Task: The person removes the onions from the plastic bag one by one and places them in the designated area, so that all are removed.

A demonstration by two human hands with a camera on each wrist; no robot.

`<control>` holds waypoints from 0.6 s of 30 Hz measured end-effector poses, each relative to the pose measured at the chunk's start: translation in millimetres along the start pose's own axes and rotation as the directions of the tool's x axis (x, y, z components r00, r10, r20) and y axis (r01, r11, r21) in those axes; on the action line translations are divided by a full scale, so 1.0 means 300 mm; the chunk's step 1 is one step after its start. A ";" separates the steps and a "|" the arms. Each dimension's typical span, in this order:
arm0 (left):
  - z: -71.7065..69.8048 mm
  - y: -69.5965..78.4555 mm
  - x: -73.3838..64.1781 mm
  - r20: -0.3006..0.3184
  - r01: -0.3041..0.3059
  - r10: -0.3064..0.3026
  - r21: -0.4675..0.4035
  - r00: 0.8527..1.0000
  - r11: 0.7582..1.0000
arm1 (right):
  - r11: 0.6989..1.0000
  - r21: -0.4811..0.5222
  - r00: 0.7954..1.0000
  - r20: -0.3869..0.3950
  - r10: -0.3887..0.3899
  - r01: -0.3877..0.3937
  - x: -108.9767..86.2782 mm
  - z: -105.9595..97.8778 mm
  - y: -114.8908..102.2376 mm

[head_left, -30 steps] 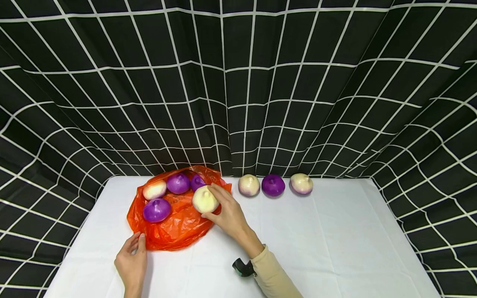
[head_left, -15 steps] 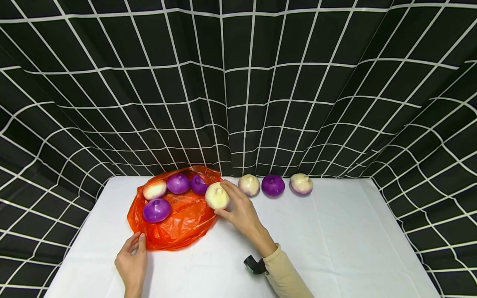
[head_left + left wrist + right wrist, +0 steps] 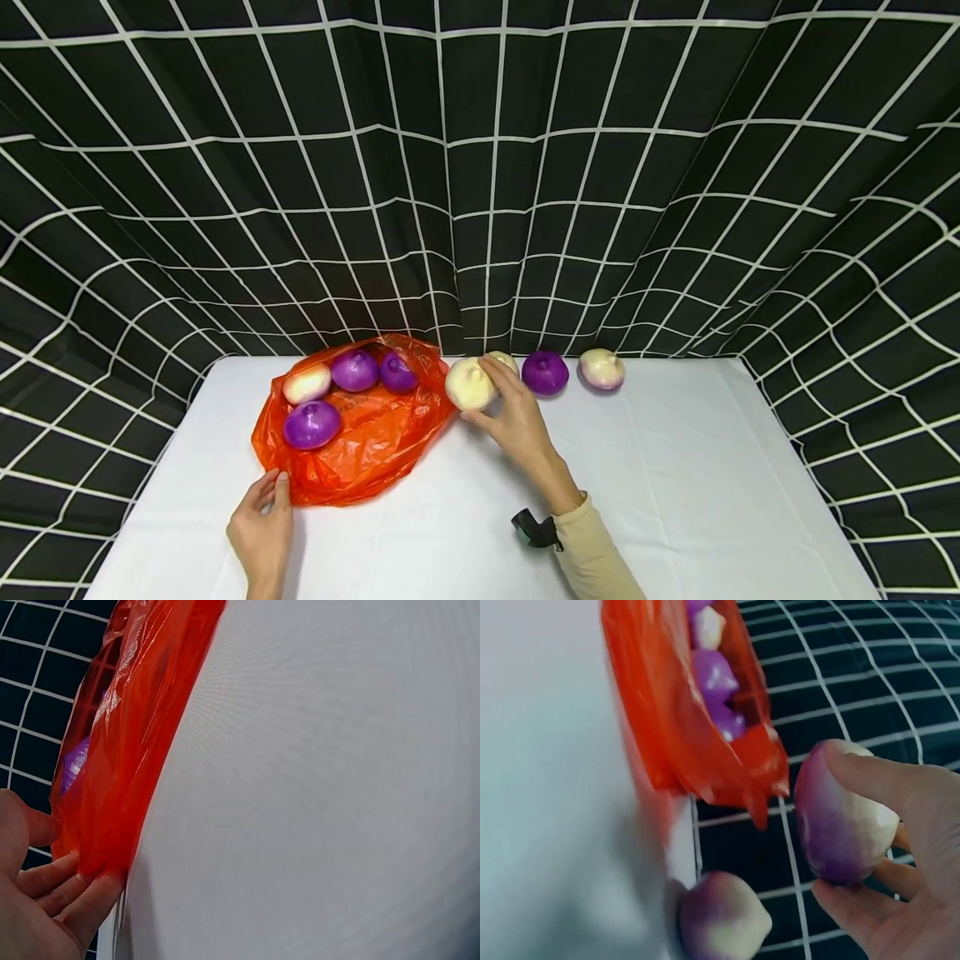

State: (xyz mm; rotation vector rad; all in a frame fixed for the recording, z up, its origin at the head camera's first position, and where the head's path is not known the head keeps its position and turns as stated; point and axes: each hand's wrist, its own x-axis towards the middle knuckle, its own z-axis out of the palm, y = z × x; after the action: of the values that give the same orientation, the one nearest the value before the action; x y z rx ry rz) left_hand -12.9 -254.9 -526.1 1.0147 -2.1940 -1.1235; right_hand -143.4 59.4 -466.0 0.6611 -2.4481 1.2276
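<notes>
My right hand [image 3: 525, 433] grips a pale onion [image 3: 468, 385] between thumb and fingers, just past the right edge of a red plastic bag [image 3: 375, 433]. The right wrist view shows this onion's purple lower side [image 3: 829, 832]. At the bag's near left corner, my left hand [image 3: 260, 529] pinches the bag's edge, with the thumb on one side of the film and the fingers [image 3: 90, 904] on the other. Inside the spread bag lie a white onion [image 3: 307, 384] and several purple ones, among them a purple onion [image 3: 312, 425] nearest me.
Right of the bag, along the back edge of the white table [image 3: 675, 483], stand a pale onion [image 3: 504, 360] partly hidden by the right hand, a purple onion [image 3: 545, 372] and a white-and-purple onion [image 3: 602, 369]. A black gridded curtain [image 3: 480, 183] rises behind.
My right hand has carried the pale onion rightward, from over the bag to past its right edge. The left hand has stayed at the bag's corner.
</notes>
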 end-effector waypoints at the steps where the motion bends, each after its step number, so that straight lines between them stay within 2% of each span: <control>1: 0.000 0.000 0.000 0.002 0.000 0.000 0.001 1.000 1.000 | 1.000 0.015 1.000 -0.006 0.022 -0.022 0.001 -0.009 0.005; 6: -0.002 0.001 -0.001 -0.005 -0.017 0.017 -0.009 1.000 1.000 | 0.996 0.027 0.996 -0.034 0.082 -0.081 0.000 -0.057 0.042; 15: 0.000 -0.001 0.002 -0.001 -0.035 0.035 -0.013 0.999 0.999 | 0.992 0.012 0.989 -0.076 0.128 -0.127 -0.008 -0.164 0.135; 18: -0.004 -0.003 0.002 0.002 -0.032 0.032 -0.010 0.999 0.999 | 0.986 0.012 0.982 -0.094 0.164 -0.164 -0.017 -0.199 0.167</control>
State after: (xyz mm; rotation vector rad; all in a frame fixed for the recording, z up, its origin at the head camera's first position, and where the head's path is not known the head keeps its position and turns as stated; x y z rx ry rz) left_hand -12.2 -256.3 -526.0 0.9708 -2.1965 -1.1206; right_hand -161.4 135.2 -467.1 0.3986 -2.4617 1.2934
